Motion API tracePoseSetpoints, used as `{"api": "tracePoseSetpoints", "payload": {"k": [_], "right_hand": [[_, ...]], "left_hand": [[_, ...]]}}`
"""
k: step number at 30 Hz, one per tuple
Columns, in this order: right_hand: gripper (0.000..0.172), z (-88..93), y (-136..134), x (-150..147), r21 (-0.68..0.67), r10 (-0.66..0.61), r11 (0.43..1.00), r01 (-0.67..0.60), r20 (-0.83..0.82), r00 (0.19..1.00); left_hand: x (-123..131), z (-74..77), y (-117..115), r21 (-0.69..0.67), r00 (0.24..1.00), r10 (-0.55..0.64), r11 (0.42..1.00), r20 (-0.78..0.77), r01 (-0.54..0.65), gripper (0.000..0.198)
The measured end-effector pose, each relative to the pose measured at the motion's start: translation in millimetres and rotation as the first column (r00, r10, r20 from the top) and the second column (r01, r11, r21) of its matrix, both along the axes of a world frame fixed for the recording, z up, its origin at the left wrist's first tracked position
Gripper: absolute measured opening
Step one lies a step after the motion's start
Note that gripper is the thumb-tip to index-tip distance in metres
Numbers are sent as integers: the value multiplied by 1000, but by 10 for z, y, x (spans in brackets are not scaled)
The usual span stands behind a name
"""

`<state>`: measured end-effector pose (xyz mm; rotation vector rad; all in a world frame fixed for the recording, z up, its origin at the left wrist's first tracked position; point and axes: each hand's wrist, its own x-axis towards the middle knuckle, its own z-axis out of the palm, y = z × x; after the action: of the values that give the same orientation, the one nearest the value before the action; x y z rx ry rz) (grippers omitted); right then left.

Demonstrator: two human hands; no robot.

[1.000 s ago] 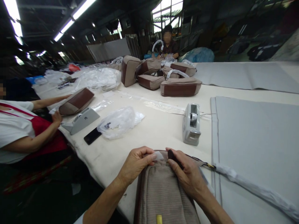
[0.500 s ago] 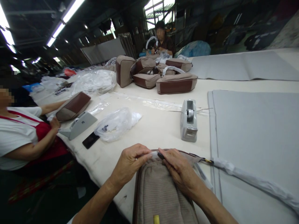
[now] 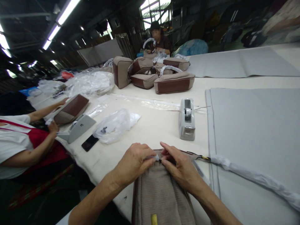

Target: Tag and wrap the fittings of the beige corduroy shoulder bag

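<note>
A striped taupe bag (image 3: 161,193) with dark brown piping lies in front of me, a yellow tab near its lower end. My left hand (image 3: 137,161) pinches a small white wrapping piece (image 3: 157,157) at the bag's top edge. Close beside it, my right hand (image 3: 179,167) has its index finger raised and the other fingers curled in. A small dark part shows by its thumb; whatever those fingers hold is hidden. From the bag's right side a strap (image 3: 253,178) in white wrapping runs across to the grey sheets.
Ahead stands a grey tape dispenser (image 3: 187,120). Left of it lie a clear plastic bag (image 3: 116,126) and a black phone (image 3: 89,142). Finished-looking bags (image 3: 174,83) are piled farther back. Grey sheets (image 3: 255,125) cover the right. A co-worker at left handles another bag (image 3: 71,109).
My right index finger has lifted off the bag's edge, and its fingers have curled inward. The left hand has shifted slightly right with the white piece. The view has turned slightly.
</note>
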<state>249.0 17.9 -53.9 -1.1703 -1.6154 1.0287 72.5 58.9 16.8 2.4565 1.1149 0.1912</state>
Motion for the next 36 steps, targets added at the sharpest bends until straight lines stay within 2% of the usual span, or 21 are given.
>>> {"api": "tracePoseSetpoints", "payload": {"k": [2,4,7,10,12,13,14,16,17,18,21,25,27,30,32,36], "right_hand": [[48,-4,12,-5,-33,4,999,-5,-42,999],[49,2,17,-5,-58,14,998,-20,-92,996],[44,29,13,2,-95,6,995,-16,-112,994],[18,56,16,3,-70,-4,998,1,-48,999],[9,60,21,2,-56,-11,998,8,-48,999],[12,60,24,5,-64,-18,998,14,-64,998],[14,58,27,9,-80,-22,997,16,-76,997],[15,57,34,25,-105,-14,994,5,-79,997],[16,60,40,34,-111,-1,994,-7,-72,997],[17,64,49,43,-113,17,993,-24,-63,998],[18,85,78,60,-124,67,990,-70,-32,997],[13,103,74,39,-106,30,994,-26,35,999],[8,98,58,10,-113,-6,993,15,82,997],[15,67,55,-23,-145,-25,989,39,100,995],[22,43,73,-15,-163,-14,986,24,64,998],[20,41,123,64,-189,92,978,-82,44,995]], "left_hand": [[71,0,11,-38,997,-60,998,-44,58,17],[136,-6,27,-110,998,-49,993,-28,46,20],[186,-8,76,-240,995,67,970,77,-47,14],[174,-7,141,-320,975,176,939,138,-124,8],[136,-30,172,-373,950,247,914,191,-162,18],[111,-56,179,-444,920,311,877,238,-182,28],[84,-91,180,-545,875,392,817,285,-188,41],[36,-186,166,-737,774,531,664,344,-128,61],[20,-237,155,-791,742,565,607,359,-79,61],[12,-286,142,-813,727,575,581,375,-39,56],[30,-377,105,-799,725,567,601,391,-39,29],[97,-389,77,-776,679,635,612,368,-152,17],[119,-393,66,-761,657,650,625,382,-176,16],[123,-420,48,-694,668,606,696,432,-182,22],[107,-443,38,-680,666,575,720,474,-138,27],[59,-474,36,-731,642,576,682,506,-35,28]]}}
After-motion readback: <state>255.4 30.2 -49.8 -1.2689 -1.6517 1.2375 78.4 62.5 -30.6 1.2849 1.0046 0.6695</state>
